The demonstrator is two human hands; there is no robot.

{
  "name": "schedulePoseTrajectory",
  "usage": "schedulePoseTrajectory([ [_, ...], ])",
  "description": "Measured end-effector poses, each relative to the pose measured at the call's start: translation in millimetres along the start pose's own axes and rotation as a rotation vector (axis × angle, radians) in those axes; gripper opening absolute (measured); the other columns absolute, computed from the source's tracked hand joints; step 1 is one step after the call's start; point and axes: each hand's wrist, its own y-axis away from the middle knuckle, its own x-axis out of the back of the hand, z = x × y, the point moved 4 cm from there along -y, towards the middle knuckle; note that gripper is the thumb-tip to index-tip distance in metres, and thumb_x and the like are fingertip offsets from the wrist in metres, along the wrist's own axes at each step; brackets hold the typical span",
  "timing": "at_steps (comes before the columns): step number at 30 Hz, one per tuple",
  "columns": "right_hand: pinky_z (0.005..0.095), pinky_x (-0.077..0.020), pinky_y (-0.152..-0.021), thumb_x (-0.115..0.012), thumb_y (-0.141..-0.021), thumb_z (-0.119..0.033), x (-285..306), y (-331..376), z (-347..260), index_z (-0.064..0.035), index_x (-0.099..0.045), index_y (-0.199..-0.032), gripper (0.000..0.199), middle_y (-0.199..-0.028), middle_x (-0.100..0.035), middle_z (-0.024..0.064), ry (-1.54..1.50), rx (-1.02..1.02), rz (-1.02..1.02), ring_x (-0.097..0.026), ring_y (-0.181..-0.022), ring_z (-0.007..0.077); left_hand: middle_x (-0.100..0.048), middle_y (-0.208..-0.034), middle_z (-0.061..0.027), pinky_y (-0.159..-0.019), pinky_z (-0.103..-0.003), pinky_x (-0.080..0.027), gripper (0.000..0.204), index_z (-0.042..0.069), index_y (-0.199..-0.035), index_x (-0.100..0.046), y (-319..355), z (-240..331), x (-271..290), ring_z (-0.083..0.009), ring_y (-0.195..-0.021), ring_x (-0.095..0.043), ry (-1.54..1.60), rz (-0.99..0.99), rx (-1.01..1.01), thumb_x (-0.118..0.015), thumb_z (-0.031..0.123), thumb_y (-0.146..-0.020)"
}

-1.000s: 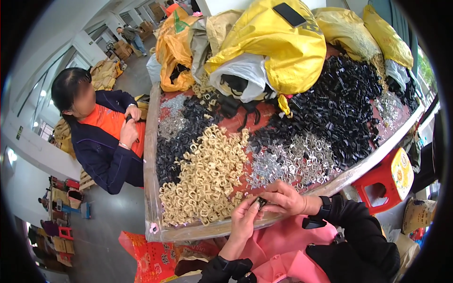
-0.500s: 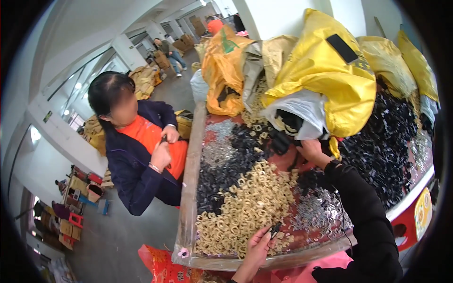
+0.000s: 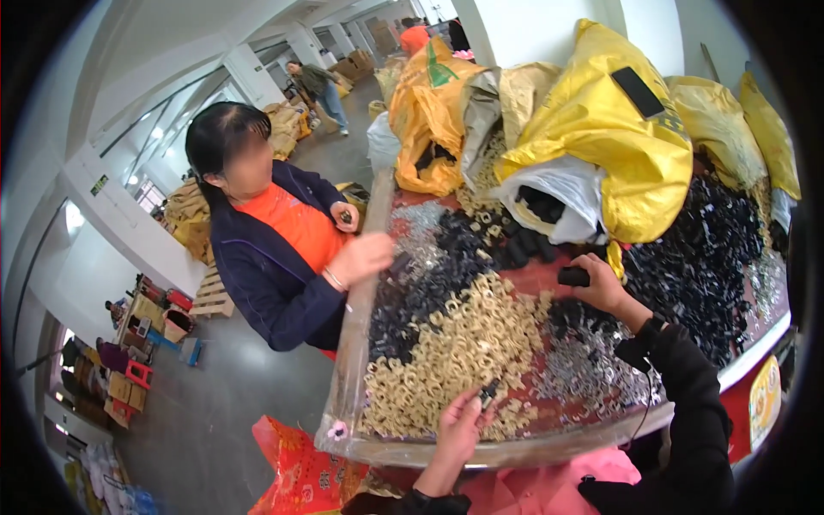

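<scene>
- Right hand [image 3: 601, 287] has gone out from the near edge, where a second ago it was working against the left hand; it now sits far up the bench [image 3: 515, 451], its fingers closed round a small black part [image 3: 573, 276].
- That black part lies just beyond the fingertips' side of the cream heap, at the foot of the white bag [image 3: 558, 202] spilling the same black pieces. Judged: a fresh piece is being fetched for the work in hand.
- Left hand [image 3: 462, 422] has stayed near the front rim, fingers pinched together on a small dark piece [image 3: 487, 395] held just above the cream plastic rings [image 3: 455, 352]. Rings lie directly under and ahead of its fingertips.
- Silver metal bits [image 3: 592, 369] lie between the two hands, to the right of the left fingers; the big heap of black parts [image 3: 704, 257] lies past the right wrist.
- The view has swung left since a second ago, so the co-worker [image 3: 275, 249] in orange top and dark jacket now fills the left side; that person's hand [image 3: 365, 256] rests on the bench's far edge, well apart from the wearer's fingers.
- Yellow sacks [image 3: 618, 146] behind all, unmoved.
</scene>
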Motion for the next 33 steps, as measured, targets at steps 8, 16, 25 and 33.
schedulePoseTrajectory([
  [8, 0.0338, -0.043, -0.068, -0.07, -0.062, -0.019, 7.5, 116.3, -112.0, -0.0032, -0.051, -0.097, 0.043, -0.089, -0.05, 0.0132, -0.383, 0.318, -0.374, -0.052, -0.079, 0.0293, -0.057, -0.085, -0.0147, -0.055, -0.023, -0.043, 0.023, -0.002, -0.103, -0.047, 23.0, -20.7, -37.3, -0.0139, -0.064, -0.054, -0.016, -0.271, 0.092, -0.047, 0.007, -0.082],
  [16, 0.0354, -0.0431, -0.07, -0.068, -0.064, -0.017, 27.8, 169.1, -109.8, -0.0034, -0.05, -0.1, 0.043, -0.092, -0.049, 0.0133, -0.338, 0.334, -0.378, -0.052, -0.083, 0.03, -0.051, -0.07, -0.0014, -0.055, -0.017, -0.038, 0.025, -0.002, -0.104, -0.048, 53.1, -36.9, -74.5, -0.0053, -0.059, -0.046, -0.368, -0.422, 0.158, -0.05, 0.009, -0.082],
  [25, 0.0357, -0.0402, -0.074, -0.064, -0.061, -0.014, 26.5, 189.7, -108.2, -0.0002, -0.046, -0.101, 0.045, -0.093, -0.045, 0.0133, -0.106, 0.45, -0.351, -0.048, -0.085, 0.0294, -0.052, -0.07, 0.0002, -0.055, -0.017, -0.039, 0.026, -0.002, -0.104, -0.048, 53.5, -54.8, -76.6, -0.004, -0.059, -0.045, -0.474, -0.427, 0.2, -0.05, 0.011, -0.082],
  [33, 0.0356, -0.04, -0.073, -0.062, -0.062, -0.013, 13.1, 191.0, -101.3, 0.0016, -0.045, -0.102, 0.046, -0.092, -0.044, 0.0143, -0.173, 0.434, -0.332, -0.047, -0.084, 0.0293, -0.056, -0.079, -0.0039, -0.058, -0.018, -0.044, 0.027, -0.002, -0.105, -0.05, 48.4, -56.7, -75.1, -0.0057, -0.063, -0.05, -0.529, -0.387, 0.248, -0.05, 0.011, -0.082],
])
